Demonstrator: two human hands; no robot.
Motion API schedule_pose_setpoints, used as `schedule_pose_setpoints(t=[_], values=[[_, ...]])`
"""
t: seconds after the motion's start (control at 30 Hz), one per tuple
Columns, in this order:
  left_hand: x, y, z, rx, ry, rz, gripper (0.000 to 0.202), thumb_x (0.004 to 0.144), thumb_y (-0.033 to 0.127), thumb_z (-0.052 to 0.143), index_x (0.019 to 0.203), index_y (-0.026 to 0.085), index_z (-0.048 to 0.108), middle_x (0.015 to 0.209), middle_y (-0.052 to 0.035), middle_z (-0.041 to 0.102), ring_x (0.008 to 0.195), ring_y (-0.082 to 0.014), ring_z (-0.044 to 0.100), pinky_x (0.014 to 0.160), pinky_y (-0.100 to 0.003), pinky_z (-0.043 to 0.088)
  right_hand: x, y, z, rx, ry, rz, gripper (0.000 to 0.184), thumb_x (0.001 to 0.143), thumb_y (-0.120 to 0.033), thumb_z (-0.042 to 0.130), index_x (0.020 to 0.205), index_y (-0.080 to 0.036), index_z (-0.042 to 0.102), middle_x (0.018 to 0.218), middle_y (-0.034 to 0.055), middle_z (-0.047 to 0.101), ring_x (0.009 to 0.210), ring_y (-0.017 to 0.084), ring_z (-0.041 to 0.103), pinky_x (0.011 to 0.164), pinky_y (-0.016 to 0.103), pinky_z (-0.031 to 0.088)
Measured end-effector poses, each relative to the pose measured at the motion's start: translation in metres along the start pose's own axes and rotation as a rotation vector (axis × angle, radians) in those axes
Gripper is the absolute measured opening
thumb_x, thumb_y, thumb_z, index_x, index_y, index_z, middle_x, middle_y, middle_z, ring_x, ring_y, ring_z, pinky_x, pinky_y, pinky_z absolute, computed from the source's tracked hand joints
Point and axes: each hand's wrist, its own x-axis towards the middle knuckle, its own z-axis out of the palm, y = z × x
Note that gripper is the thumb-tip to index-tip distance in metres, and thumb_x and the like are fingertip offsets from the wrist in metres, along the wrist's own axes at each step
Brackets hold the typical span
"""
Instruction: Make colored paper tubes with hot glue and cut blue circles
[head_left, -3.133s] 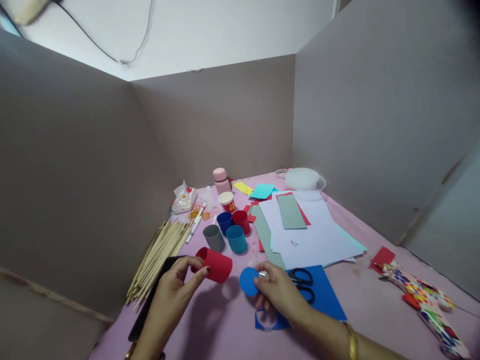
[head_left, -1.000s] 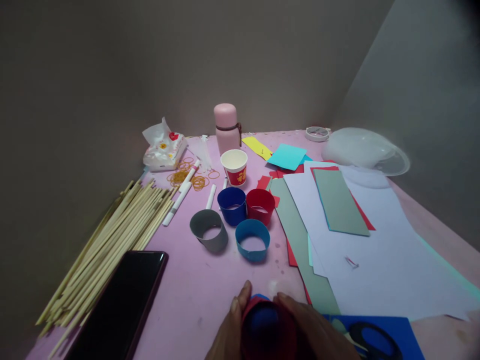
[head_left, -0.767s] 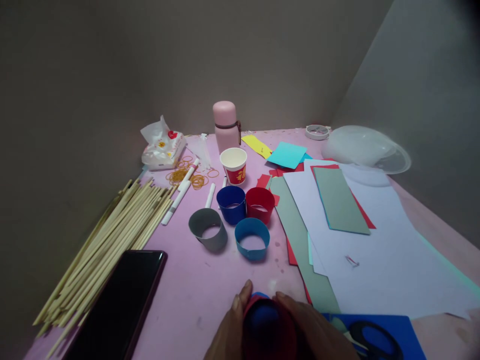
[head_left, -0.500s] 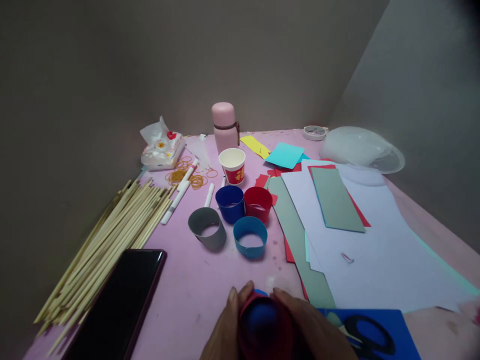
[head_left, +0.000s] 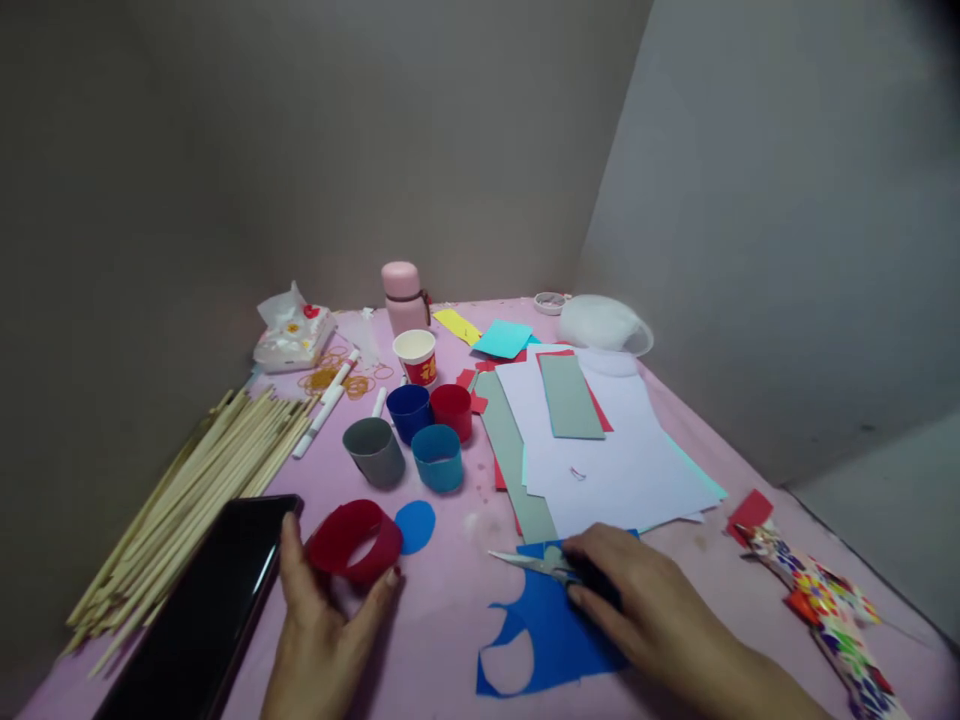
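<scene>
My left hand (head_left: 322,620) holds a red paper ring (head_left: 352,545) by its sides, between thumb and fingers, low over the pink table. Just right of the ring lies a blue paper circle (head_left: 415,527). My right hand (head_left: 630,590) is closed on the dark handles of a pair of scissors (head_left: 551,565), whose blades point left. Beneath the scissors lies a blue paper sheet (head_left: 570,640) with round pieces cut out of it. Beyond the left hand stand a grey ring (head_left: 375,455), a light blue ring (head_left: 437,460), a dark blue ring (head_left: 409,412) and another red ring (head_left: 453,413).
A phone (head_left: 206,600) and wooden sticks (head_left: 180,490) lie at left. Behind the rings stand a paper cup (head_left: 416,358) and a pink flask (head_left: 405,300). White sheets (head_left: 622,490) spread on the right, near a patterned packet (head_left: 817,590).
My hands have moved apart. The left keeps the red ring, now farther left; the right has taken hold of the scissors. The blue circle now lies on the table. The view has shifted right.
</scene>
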Motion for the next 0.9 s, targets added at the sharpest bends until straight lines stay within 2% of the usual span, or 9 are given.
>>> schedule_pose_setpoints(t=[0.1,0.2,0.27,0.33,0.43,0.5,0.57,0.67,0.9], values=[[-0.015,0.011,-0.004,-0.019,0.179,0.068,0.093,0.082,0.039,0.055,0.143,0.027,-0.015,0.153,-0.0144,0.010,0.137,-0.0357,0.020,0.109,-0.052,0.022,-0.006,-0.001,0.010,-0.076,-0.027,0.005,0.024,0.085,-0.014,0.048,0.107,-0.019,0.058,0.098,0.0102,0.062,0.088,0.027,0.060,0.074,0.042,0.052],[-0.033,0.022,-0.007,0.202,0.312,0.402,0.083,0.084,0.026,0.054,0.144,0.031,-0.003,0.153,-0.0095,0.012,0.137,-0.0327,0.020,0.111,-0.049,0.023,-0.004,-0.006,0.013,-0.137,-0.050,0.021,0.027,0.086,-0.010,0.046,0.109,-0.016,0.059,0.098,0.0124,0.063,0.090,0.029,0.060,0.075,0.045,0.051],[-0.039,0.025,-0.001,0.381,0.168,0.640,0.068,0.087,0.020,0.050,0.143,0.032,0.014,0.145,-0.0096,0.034,0.130,-0.0291,0.037,0.106,-0.046,0.035,-0.003,-0.006,0.012,-0.155,-0.081,0.023,0.032,0.084,-0.006,0.045,0.112,-0.016,0.059,0.099,0.0135,0.064,0.090,0.031,0.061,0.075,0.046,0.051],[-0.039,0.025,0.013,0.535,-0.024,0.742,0.050,0.088,0.021,0.047,0.136,0.022,0.034,0.134,-0.0153,0.051,0.119,-0.0295,0.053,0.095,-0.045,0.049,-0.004,-0.001,0.011,-0.153,-0.099,0.011,0.038,0.081,-0.001,0.045,0.114,-0.015,0.059,0.101,0.0149,0.065,0.092,0.032,0.061,0.076,0.047,0.051],[-0.033,0.026,0.039,0.723,-0.075,0.640,0.043,0.088,0.019,0.040,0.127,0.002,0.047,0.133,-0.0282,0.049,0.121,-0.0379,0.048,0.091,-0.050,0.050,-0.009,0.016,0.014,-0.065,-0.034,-0.053,0.042,0.081,-0.001,0.041,0.117,-0.014,0.057,0.105,0.0168,0.065,0.095,0.032,0.061,0.079,0.048,0.050],[-0.030,0.030,0.050,0.763,-0.102,0.613,0.042,0.087,0.016,0.039,0.123,-0.002,0.051,0.129,-0.0292,0.053,0.122,-0.0395,0.046,0.093,-0.052,0.047,-0.012,0.030,0.017,0.073,0.066,-0.117,0.041,0.084,-0.005,0.037,0.121,-0.015,0.053,0.111,0.0168,0.064,0.100,0.029,0.060,0.085,0.045,0.048],[-0.031,0.034,0.051,0.757,-0.138,0.630,0.041,0.088,0.015,0.038,0.124,0.001,0.052,0.128,-0.0256,0.055,0.121,-0.0362,0.048,0.095,-0.049,0.047,-0.012,0.042,0.017,0.232,0.143,-0.115,0.038,0.086,-0.010,0.039,0.120,-0.017,0.053,0.110,0.0142,0.064,0.100,0.026,0.060,0.086,0.042,0.047],[-0.034,0.043,0.043,0.721,-0.207,0.652,0.042,0.090,0.016,0.033,0.128,0.007,0.048,0.133,-0.0186,0.053,0.121,-0.0274,0.051,0.096,-0.041,0.047,-0.008,0.050,0.012,0.617,0.228,0.026,0.032,0.083,-0.015,0.048,0.113,-0.021,0.057,0.093,0.0063,0.063,0.085,0.022,0.060,0.078,0.036,0.047],[-0.026,0.073,0.043,0.446,-0.375,0.460,0.043,0.093,0.029,0.029,0.129,0.014,0.048,0.132,-0.0121,0.056,0.120,-0.0215,0.052,0.100,-0.038,0.043,0.002,0.051,-0.012,1.536,0.338,0.252,0.033,0.071,-0.023,0.073,0.103,-0.021,0.065,0.081,0.0001,0.064,0.067,0.013,0.060,0.055,0.021,0.043]])
